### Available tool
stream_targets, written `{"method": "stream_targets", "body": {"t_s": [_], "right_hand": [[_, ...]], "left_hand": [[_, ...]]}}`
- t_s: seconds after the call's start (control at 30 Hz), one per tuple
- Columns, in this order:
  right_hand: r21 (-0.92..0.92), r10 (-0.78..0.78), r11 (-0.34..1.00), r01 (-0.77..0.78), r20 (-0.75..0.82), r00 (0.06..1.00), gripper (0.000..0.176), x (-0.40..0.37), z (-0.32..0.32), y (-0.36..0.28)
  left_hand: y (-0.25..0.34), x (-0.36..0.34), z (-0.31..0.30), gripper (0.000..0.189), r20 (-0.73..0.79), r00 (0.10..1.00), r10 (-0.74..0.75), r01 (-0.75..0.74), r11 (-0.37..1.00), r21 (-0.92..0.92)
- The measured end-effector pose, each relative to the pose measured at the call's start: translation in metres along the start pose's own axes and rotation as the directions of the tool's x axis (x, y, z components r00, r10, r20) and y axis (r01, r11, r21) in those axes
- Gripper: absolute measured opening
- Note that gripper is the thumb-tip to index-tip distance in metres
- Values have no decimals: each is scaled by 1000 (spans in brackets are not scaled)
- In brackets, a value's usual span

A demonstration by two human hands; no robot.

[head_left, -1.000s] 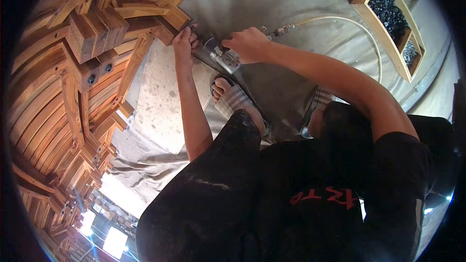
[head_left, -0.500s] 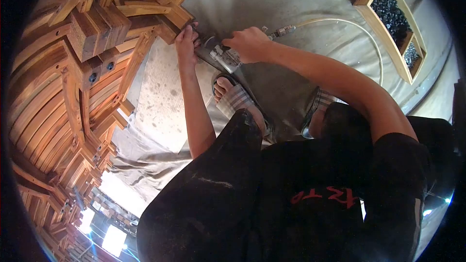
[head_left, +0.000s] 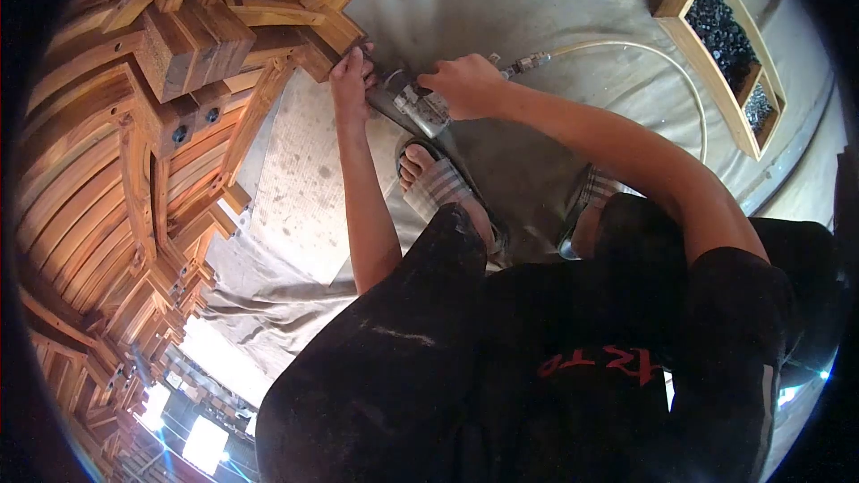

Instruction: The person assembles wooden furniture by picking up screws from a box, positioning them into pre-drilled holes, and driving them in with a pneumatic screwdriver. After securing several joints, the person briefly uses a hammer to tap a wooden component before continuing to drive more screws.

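Note:
My right hand (head_left: 465, 87) is wrapped round a metal air tool (head_left: 420, 107), whose front points towards the wooden furniture (head_left: 313, 52). A coupling (head_left: 528, 63) joins the tool to a pale hose (head_left: 626, 43). My left hand (head_left: 352, 74) is at the front end of the tool, against the corner of a wooden leg, with its fingers closed. What those fingers pinch is too small and hidden to make out.
Slatted wooden pieces (head_left: 80, 188) are stacked along the left side. At the upper right a wooden box (head_left: 684, 31) holds dark hardware in one compartment and silvery pieces in a smaller one. My sandalled feet (head_left: 434, 183) rest on the cloth-covered floor (head_left: 528, 152).
The view has shifted slightly, so the furniture and box appear a little lower. Both hands keep their places at the tool and the wooden leg.

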State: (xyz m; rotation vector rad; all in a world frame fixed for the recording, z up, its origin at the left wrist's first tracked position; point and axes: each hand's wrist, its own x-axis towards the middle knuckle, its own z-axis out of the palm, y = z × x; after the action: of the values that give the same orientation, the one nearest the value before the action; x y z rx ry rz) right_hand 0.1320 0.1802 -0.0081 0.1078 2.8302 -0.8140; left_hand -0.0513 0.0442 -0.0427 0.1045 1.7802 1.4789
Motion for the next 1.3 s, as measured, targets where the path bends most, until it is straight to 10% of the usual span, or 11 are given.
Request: {"method": "stream_targets", "body": {"t_s": [0.3, 0.4, 0.47, 0.53, 0.57, 0.63, 0.67, 0.77, 1.07, 1.3], "right_hand": [[-2, 26, 1000, -26, 49, 998, 43, -1, -6, -4], [-21, 57, 998, -55, 88, 995, 41, 4, -7, -6], [-40, 99, 995, -95, 124, 987, 39, 7, -6, -7], [-15, 92, 996, -91, 106, 990, 38, 6, -5, -7], [-4, 86, 996, -86, 100, 991, 38, 6, -5, -7], [-9, 78, 997, -77, 124, 989, 39, 8, -4, -6], [-14, 73, 997, -71, 137, 988, 39, 9, -4, -6], [3, 65, 998, -65, 102, 993, 43, 7, -9, -8], [-6, 63, 998, -63, 103, 993, 62, 7, -6, -9], [-14, 93, 996, -92, 146, 985, 59, 11, -17, -15]], "left_hand": [[-2, -1, 4, 30, -21, 998, 63, -63, 998, -5], [-3, -23, 17, 30, -326, 915, 236, -158, 955, 249], [-33, -41, 8, 33, -486, 840, 240, -288, 957, -24], [-30, -89, 10, 39, -423, 900, 99, -153, 984, -94], [-42, -106, 7, 40, -340, 902, 267, -165, 940, 300], [-56, -137, 13, 41, -212, 953, 218, -98, 881, 463], [-57, -148, 22, 40, -184, 982, 48, 2, 965, 262], [-38, -162, 48, 38, -120, 922, 369, -147, 616, 774], [-18, -165, 52, 41, 73, 986, 147, -136, 481, 866], [-37, -167, 62, 33, -45, 930, 364, -111, 396, 911]]}}
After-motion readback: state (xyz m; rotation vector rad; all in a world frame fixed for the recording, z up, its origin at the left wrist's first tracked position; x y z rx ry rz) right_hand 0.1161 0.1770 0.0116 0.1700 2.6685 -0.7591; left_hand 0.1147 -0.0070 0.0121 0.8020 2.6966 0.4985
